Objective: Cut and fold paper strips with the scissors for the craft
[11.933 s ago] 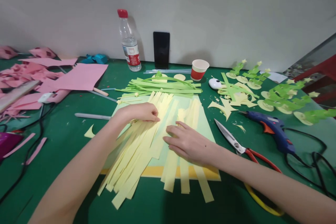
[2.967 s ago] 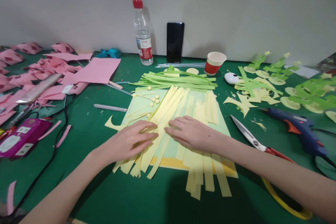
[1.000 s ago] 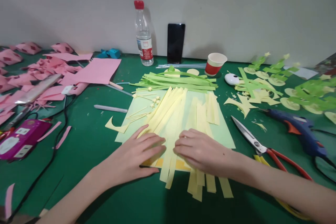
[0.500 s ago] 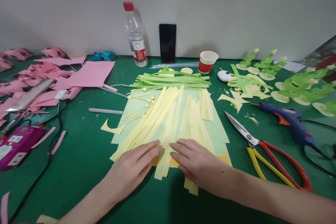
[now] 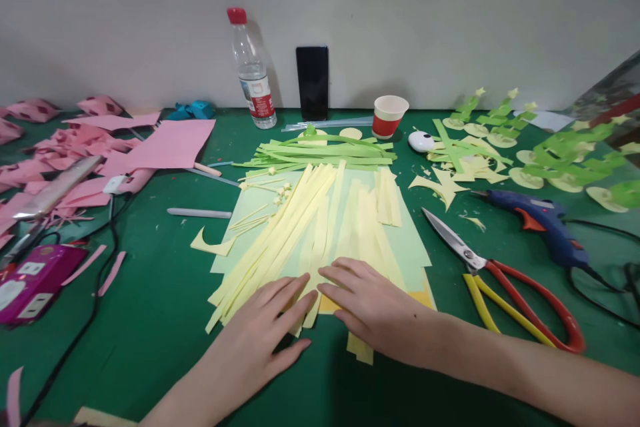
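Pale yellow paper strips [image 5: 280, 233] fan out lengthwise over light green paper sheets [image 5: 416, 247] in front of me. My left hand [image 5: 265, 323] lies over the near ends of the left strips, its fingers stretched and its thumb apart. Beside it, my right hand [image 5: 373, 300] rests flat with extended fingers on the near ends of the right strips. An orange sheet edge [image 5: 423, 299] shows from under the green paper. Thin paper pieces with small star tips [image 5: 286, 192] lie at the left. Green paper strips [image 5: 325, 155] are heaped behind the yellow ones.
Red-and-yellow-handled scissors [image 5: 471, 259] and a blue glue gun [image 5: 537, 220] lie right. A bottle [image 5: 255, 83], black phone [image 5: 313, 83] and paper cup [image 5: 388, 119] stand at the wall. Pink paper [image 5: 173, 143] and a purple power strip [image 5: 40, 280] with cable are left.
My left hand has moved slightly nearer with its fingers spread wider. The middle yellow strips under it have shifted left, toward the left bunch. My right hand has hardly moved.
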A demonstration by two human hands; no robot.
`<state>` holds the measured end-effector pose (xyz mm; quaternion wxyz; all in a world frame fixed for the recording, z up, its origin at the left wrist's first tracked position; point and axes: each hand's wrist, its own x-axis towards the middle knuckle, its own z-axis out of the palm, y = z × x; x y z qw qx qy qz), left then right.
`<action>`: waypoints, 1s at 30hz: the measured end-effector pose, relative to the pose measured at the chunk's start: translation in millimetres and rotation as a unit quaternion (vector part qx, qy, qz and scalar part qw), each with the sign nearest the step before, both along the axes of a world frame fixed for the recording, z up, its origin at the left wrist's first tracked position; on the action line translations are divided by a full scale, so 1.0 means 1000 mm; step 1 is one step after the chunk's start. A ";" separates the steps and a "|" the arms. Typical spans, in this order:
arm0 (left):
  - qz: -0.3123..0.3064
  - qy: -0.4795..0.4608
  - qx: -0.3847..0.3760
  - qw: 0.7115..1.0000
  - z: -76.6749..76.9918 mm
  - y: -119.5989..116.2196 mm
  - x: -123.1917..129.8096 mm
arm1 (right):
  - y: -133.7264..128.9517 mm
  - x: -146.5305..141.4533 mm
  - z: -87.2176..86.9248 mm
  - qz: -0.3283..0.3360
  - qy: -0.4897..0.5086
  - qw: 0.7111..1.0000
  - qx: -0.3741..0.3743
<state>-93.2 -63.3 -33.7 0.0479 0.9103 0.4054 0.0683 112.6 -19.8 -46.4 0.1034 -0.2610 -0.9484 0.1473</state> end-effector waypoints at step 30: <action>-0.057 -0.142 0.121 0.981 0.024 0.003 0.047 | 0.096 0.014 0.038 -0.285 0.172 0.823 -0.461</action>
